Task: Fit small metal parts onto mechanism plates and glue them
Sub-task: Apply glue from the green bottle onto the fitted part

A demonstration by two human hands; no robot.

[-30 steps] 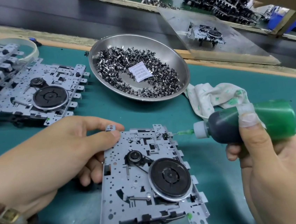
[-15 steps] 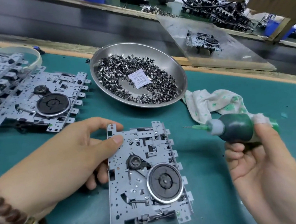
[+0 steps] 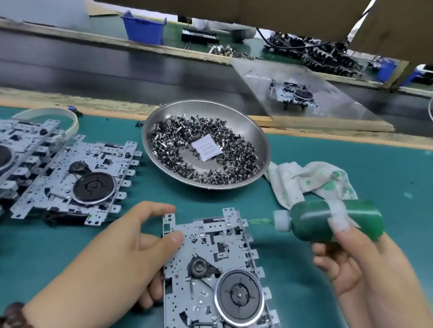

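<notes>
Left hand (image 3: 119,265): the near mechanism plate (image 3: 211,279) is gripped at its left edge, thumb on top and fingers under, so that it is steadied on the bench (image 3: 414,196).
Right hand (image 3: 354,261): the green glue bottle (image 3: 331,221) is held on its side, its nozzle (image 3: 261,221) brought to the plate's far right corner, likely where glue is wanted.
Metal parts (image 3: 203,149): kept in the steel dish (image 3: 262,143) just beyond the plate, within easy reach.
Rag (image 3: 310,180): laid right of the dish, stained green.
Other plates (image 3: 78,181): stacked at far left.

Left hand (image 3: 123,256) flat, thumb forward (beaded wrist); right hand (image 3: 354,261) curled, thumb up.
</notes>
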